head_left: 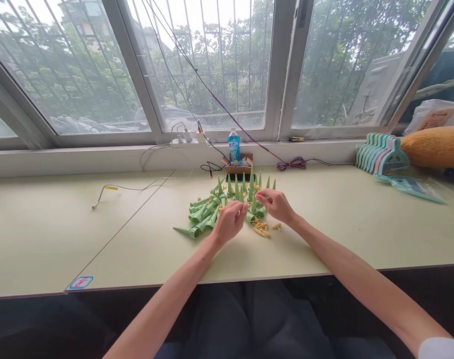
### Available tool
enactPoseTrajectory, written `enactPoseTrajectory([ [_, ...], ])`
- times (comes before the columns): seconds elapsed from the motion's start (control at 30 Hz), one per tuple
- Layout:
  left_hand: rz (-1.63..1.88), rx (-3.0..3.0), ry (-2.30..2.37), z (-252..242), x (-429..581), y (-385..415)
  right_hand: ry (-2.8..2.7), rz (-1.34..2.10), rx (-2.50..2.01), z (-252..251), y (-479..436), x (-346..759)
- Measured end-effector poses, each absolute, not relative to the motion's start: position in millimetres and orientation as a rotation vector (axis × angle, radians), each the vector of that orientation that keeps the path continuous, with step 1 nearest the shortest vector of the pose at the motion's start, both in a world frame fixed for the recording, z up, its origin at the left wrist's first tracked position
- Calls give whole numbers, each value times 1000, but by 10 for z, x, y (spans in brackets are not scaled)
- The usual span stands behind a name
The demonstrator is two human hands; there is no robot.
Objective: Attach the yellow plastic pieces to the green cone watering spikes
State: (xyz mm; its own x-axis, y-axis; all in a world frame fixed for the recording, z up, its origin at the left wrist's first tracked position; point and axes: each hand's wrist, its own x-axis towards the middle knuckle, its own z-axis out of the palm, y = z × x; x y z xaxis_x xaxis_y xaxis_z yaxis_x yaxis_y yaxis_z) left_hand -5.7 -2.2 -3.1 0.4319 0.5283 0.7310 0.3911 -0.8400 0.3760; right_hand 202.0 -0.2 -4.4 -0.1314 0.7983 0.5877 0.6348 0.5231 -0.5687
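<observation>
Several green pointed cones with wide collars are gathered on the table; some stand upright, such as a green cone [251,185] at the back, and others lie on their sides, such as a green cone [199,213] on the left. My left hand [229,220] is closed at the near side of this group, its fingertips curled and what they hold hidden. Just right of it, my right hand [277,205] pinches with thumb and forefinger close to a green cone; anything in that pinch is too small to name. Small yellow plastic pieces [262,229] lie loose below the right hand.
Behind the cones stand a small cardboard box [238,170] and a blue-labelled bottle [234,147]. A coiled cable [292,163] and a thin white cable [110,187] rest on the table [137,259]. Pastel plastic pieces [381,153] and a large orange object [436,147] sit at right.
</observation>
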Motion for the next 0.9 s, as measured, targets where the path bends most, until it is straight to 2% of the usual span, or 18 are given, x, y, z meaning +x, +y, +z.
enactPoseTrajectory([
  [0.47, 1357, 2462, 891, -56, -64, 4, -1901, 202, -1206, -123, -16, 1862],
  [0.9, 1323, 2549, 954, -85, -86, 49, -1865, 138, -904, -85, -131, 1759],
])
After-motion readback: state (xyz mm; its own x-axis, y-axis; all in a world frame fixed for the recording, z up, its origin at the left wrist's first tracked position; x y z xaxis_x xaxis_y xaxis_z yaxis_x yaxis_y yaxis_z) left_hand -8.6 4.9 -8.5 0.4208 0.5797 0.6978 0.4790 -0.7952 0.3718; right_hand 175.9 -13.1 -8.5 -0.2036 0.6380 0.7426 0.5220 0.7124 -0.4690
